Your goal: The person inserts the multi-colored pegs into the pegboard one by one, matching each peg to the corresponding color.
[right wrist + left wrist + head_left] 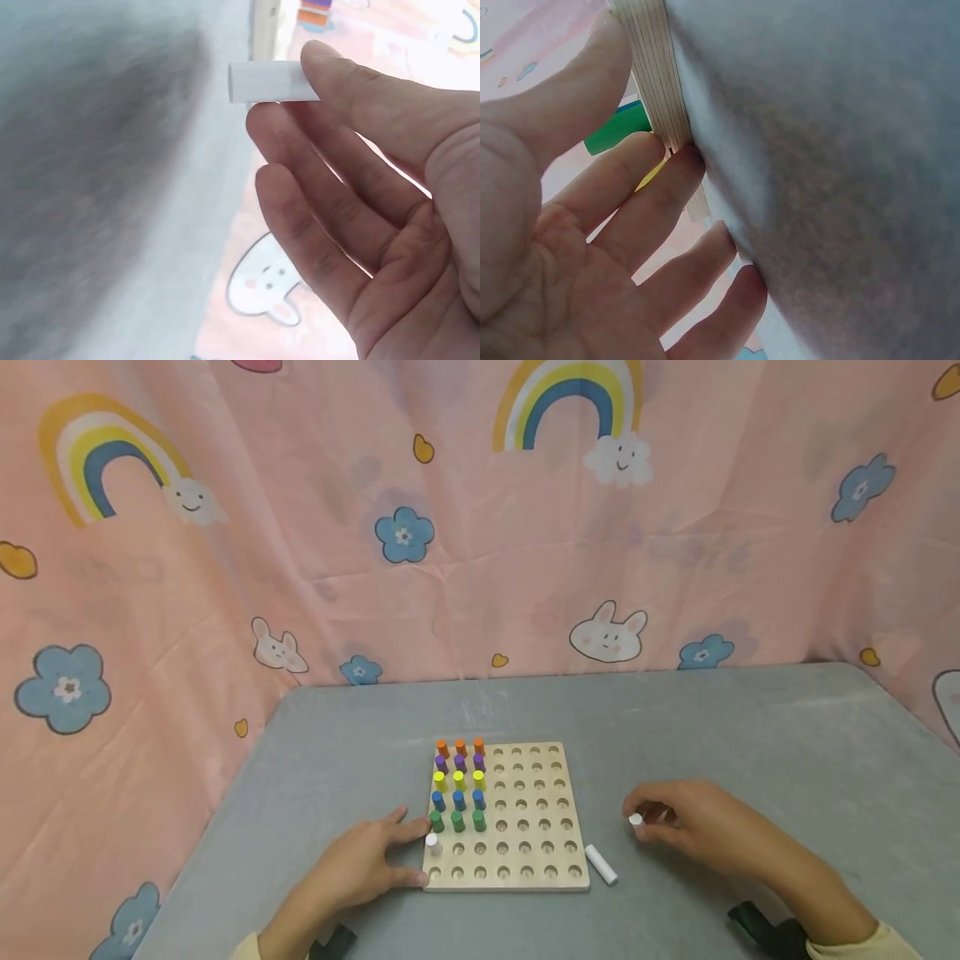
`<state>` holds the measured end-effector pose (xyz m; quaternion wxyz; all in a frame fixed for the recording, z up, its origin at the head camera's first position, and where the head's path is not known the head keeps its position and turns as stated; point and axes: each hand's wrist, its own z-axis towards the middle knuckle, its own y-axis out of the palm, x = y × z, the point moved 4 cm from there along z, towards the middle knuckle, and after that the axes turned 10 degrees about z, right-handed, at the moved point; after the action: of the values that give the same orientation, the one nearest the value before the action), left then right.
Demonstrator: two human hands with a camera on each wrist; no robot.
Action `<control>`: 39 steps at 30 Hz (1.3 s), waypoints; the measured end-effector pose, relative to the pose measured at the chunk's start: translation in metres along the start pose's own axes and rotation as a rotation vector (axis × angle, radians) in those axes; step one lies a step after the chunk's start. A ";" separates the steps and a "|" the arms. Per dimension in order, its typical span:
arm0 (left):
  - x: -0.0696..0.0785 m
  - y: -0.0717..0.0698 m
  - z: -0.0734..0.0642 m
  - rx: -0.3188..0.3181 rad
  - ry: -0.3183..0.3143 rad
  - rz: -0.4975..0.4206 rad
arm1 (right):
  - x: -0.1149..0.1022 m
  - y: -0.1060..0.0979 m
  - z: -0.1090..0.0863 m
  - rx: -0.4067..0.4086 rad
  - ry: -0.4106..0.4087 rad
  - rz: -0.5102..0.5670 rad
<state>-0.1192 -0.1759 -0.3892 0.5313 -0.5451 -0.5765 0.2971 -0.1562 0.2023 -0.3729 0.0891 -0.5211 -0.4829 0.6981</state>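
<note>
A square wooden pegboard lies on the table. Its left columns carry orange, purple, yellow, blue and green pegs, three of each in rows running across. Below the green row, one white peg stands in the leftmost column. My left hand rests at the board's left edge, its extended fingers touching the side and the thumb near the front corner. To the right of the board, my right hand pinches another white peg between thumb and fingers, one end sticking out.
A loose white peg lies beside the board's lower right corner, between the board and my right hand. The grey table ends at a pink patterned curtain behind it.
</note>
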 end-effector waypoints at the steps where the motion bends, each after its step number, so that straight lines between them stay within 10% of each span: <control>1: 0.000 0.000 0.000 0.001 0.001 0.001 | -0.003 -0.001 0.002 0.005 -0.004 -0.007; 39: 0.001 0.002 0.000 -0.013 0.045 -0.016 | -0.072 0.024 0.049 -0.067 -0.155 0.034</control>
<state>-0.1182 -0.1741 -0.3908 0.5431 -0.5504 -0.5707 0.2765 -0.1549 0.1161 -0.3460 0.0224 -0.4764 -0.5025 0.7212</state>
